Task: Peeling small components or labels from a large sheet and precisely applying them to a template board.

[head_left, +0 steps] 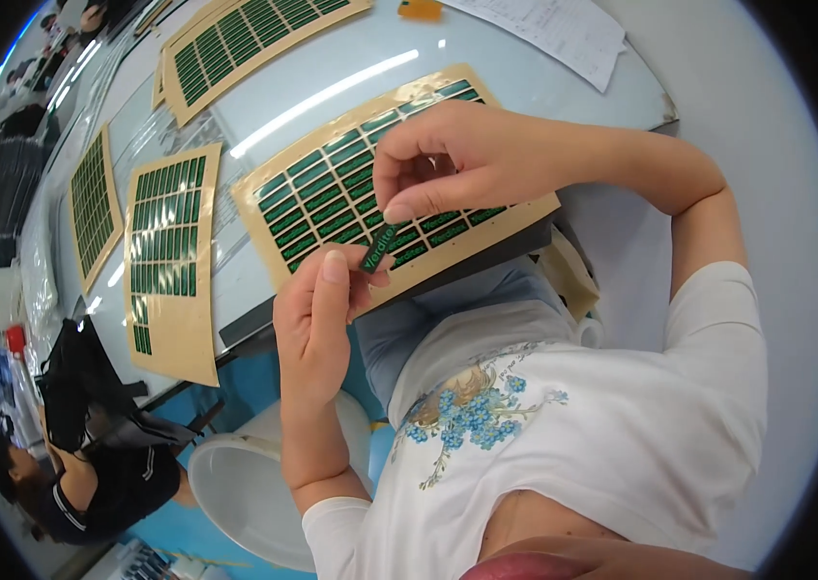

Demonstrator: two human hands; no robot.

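At the lower left of the frame, a person in a dark top sits beside a black bag. Above them, a beige sheet with a grid of dark green labels lies tilted at the left edge of the glossy table. Just right of it lies a second sheet, its lower part mostly bare beige and its upper part covered with rows of labels. A white bin stands below the table at lower centre-left, and a third labelled sheet lies at the top, left of centre. Near the middle, the left hand is raised with thumb up and fingers curled, a small gap between them; the lower end of a single dark label with green lettering lies at its fingertips, though I cannot tell how firmly they grip it. That label slants upward to the right, in front of the large sheet, which is crowded with labels. The right hand reaches in from the right above this sheet, thumb and forefinger nearly together, pinching the label's upper end. At the top lie an orange piece and, further right, white papers.
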